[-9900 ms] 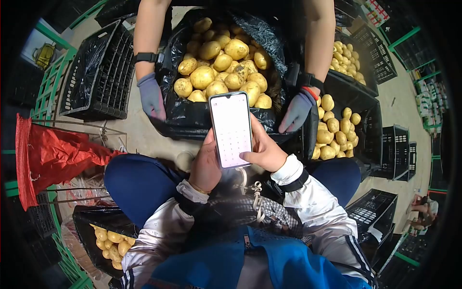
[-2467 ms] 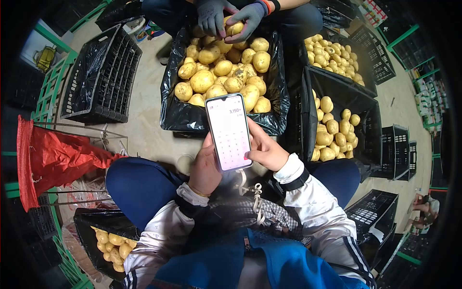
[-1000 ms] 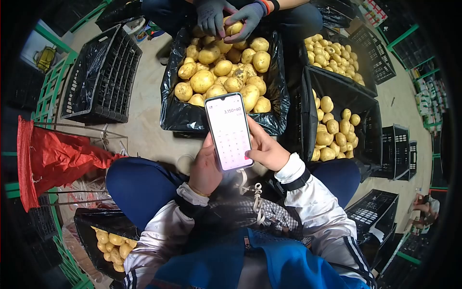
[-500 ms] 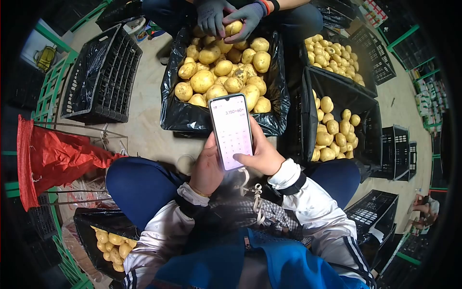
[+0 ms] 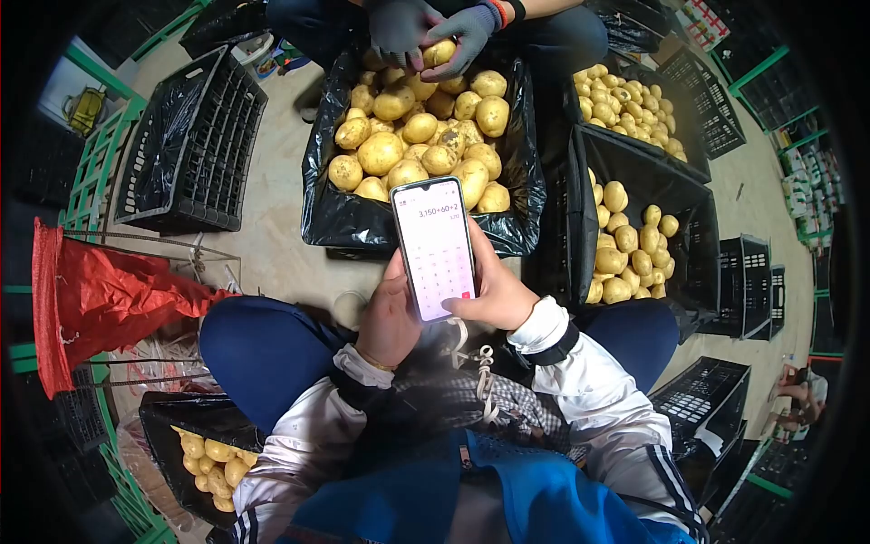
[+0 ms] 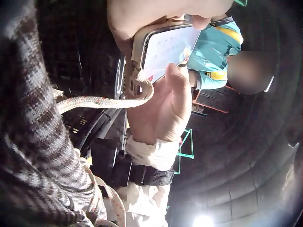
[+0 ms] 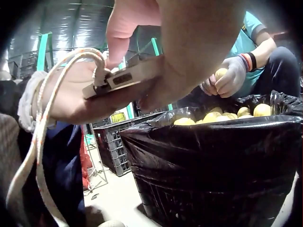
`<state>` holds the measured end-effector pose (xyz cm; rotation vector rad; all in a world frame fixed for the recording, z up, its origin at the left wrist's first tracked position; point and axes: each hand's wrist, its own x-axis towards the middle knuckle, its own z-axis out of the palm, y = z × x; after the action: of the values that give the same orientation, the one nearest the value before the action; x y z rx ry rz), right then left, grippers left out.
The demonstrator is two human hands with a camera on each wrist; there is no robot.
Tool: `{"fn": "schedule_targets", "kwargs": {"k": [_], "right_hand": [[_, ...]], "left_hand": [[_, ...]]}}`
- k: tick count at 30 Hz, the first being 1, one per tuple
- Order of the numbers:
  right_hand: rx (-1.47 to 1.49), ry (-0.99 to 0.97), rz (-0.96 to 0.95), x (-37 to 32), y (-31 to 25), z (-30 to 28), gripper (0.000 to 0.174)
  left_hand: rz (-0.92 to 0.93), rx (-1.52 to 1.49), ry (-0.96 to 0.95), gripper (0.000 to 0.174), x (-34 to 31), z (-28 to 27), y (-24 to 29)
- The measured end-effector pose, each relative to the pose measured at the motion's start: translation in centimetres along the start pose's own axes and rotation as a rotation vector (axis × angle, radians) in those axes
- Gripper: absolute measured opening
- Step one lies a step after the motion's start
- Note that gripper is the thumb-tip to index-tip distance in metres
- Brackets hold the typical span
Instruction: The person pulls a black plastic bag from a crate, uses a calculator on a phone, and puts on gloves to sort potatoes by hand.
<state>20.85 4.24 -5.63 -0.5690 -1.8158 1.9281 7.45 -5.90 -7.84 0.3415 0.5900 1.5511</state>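
A phone (image 5: 430,238) with a calculator on its lit screen is held upright in both hands; the top line reads 3,150+60+2. My left hand (image 5: 387,317) grips its left edge and underside. Around the right edge curl the fingers of my right hand (image 5: 501,292), its thumb over the lower keys. A pale braided cord (image 7: 42,127) hangs from the lower end of the phone (image 7: 125,78). Behind it, in the head view, stands a crate lined with black plastic (image 5: 319,213), full of potatoes (image 5: 381,152).
Across the crate, a person's gloved hands (image 5: 467,38) hold a potato. More lined crates of potatoes (image 5: 634,240) stand at the right, another (image 5: 195,494) at the lower left. A black crate (image 5: 195,145) and a red sack (image 5: 100,290) are at the left.
The screen has gone from 3,150+60+ to 3,150+60+2, and my right thumb has shifted slightly down. Earlier, the other person's hands moved from the crate's near side to a potato at its far side.
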Motion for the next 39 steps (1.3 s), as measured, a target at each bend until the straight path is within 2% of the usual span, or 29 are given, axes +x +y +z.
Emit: {"fn": "schedule_targets", "kwargs": {"k": [10,16,23,28,39], "right_hand": [[0.035,-0.018,0.012,0.1,-0.3,0.0,0.102],[-0.046,-0.003,0.003,0.1,-0.7,0.0,0.103],[0.028,-0.039,0.022,0.0,-0.3,-0.2,0.102],[0.104,-0.07,0.036,-0.1,0.1,-0.3,0.102],[0.099,-0.087,0.009,-0.1,0.3,-0.3,0.103]], "left_hand": [[0.005,-0.001,0.013,0.062,0.0,0.2,0.0],[0.005,-0.025,0.003,0.061,0.0,0.0,0.0],[0.011,-0.025,0.016,0.057,0.1,-0.3,-0.1],[0.017,0.066,0.101,0.055,0.1,0.1,0.0],[0.044,0.088,0.077,0.056,0.2,0.0,-0.2]]}}
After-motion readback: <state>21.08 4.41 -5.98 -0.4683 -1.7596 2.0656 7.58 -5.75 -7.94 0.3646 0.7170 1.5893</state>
